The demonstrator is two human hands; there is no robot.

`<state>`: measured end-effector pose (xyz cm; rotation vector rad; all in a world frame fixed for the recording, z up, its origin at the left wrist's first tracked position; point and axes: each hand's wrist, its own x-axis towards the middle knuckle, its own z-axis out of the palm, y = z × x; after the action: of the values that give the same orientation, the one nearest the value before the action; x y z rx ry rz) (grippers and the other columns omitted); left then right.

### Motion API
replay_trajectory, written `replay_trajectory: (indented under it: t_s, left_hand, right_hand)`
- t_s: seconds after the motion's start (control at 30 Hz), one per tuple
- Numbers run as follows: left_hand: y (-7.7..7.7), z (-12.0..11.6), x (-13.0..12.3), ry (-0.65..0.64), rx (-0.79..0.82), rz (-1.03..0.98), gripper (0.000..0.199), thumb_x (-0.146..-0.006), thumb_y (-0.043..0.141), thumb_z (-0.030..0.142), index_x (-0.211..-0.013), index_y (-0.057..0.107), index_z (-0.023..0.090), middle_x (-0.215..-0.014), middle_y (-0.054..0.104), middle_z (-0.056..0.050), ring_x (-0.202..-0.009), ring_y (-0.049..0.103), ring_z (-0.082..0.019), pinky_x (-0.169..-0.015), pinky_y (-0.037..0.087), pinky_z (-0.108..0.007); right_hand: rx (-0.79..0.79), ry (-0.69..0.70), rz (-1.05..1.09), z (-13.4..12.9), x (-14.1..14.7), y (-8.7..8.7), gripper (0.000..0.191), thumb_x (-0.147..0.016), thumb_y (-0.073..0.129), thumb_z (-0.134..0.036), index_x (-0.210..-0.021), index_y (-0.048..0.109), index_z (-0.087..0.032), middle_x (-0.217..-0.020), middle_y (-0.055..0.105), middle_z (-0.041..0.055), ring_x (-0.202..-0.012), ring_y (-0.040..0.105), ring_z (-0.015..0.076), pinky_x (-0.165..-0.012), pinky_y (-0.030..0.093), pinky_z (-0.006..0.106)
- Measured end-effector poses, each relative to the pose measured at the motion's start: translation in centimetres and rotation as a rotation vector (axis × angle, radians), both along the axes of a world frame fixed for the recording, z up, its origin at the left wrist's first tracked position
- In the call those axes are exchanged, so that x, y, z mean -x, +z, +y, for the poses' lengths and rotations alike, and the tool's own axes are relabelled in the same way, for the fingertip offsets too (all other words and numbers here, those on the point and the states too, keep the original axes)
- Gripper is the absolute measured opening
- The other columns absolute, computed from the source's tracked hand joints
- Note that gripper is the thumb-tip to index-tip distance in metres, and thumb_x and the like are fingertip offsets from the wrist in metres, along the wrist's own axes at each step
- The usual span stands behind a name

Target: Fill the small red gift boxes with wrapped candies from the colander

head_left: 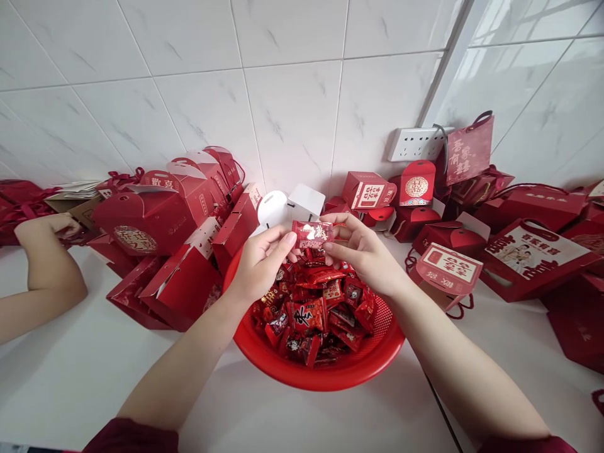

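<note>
Between my two hands is a small red wrapped candy (312,234) with gold and white print, held up over the far part of a basket. My left hand (265,259) pinches its left end between thumb and fingers. At its right end, the thumb and fingers of my right hand (362,251) close on the wrapper. Below them stands a round red plastic basket (321,379), filled with many red-wrapped candies (306,314). The wrapper's ends are partly covered by my fingers.
Red gift boxes (174,277) crowd the table on the left, and more red boxes (446,274) stand on the right. Behind the basket is an open white-lined box (287,206). A power strip (418,145) is against the tiled wall. Another person's arm (51,277) rests far left.
</note>
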<state>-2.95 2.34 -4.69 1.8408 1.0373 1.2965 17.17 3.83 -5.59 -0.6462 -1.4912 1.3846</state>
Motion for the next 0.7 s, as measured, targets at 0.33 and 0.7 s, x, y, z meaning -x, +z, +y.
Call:
replay_trajectory:
  t_s: [0.33, 0.7]
  left_hand:
    - [-0.21, 0.41, 0.14, -0.03, 0.058, -0.034, 0.031, -0.097, 0.057, 0.043, -0.078, 0.062, 0.018, -0.072, 0.063, -0.001, -0.061, 0.057, -0.011, -0.058, 0.043, -0.024]
    - [-0.05, 0.36, 0.15, -0.017, 0.031, -0.051, 0.031, -0.098, 0.056, 0.038, -0.075, 0.061, 0.017, -0.071, 0.062, 0.0, -0.062, 0.054, -0.01, -0.06, 0.042, -0.024]
  right_hand:
    - [-0.006, 0.015, 0.034, -0.15, 0.16, -0.23, 0.042, -0.082, 0.07, -0.027, -0.118, 0.049, -0.023, -0.098, 0.06, 0.0019, -0.079, 0.058, 0.0123, -0.067, 0.052, 0.027]
    - [-0.093, -0.008, 0.075, -0.22, -0.03, -0.19, 0.031, -0.088, 0.066, -0.026, -0.117, 0.056, -0.022, -0.093, 0.062, 0.0006, -0.072, 0.059, 0.0103, -0.064, 0.051, 0.025]
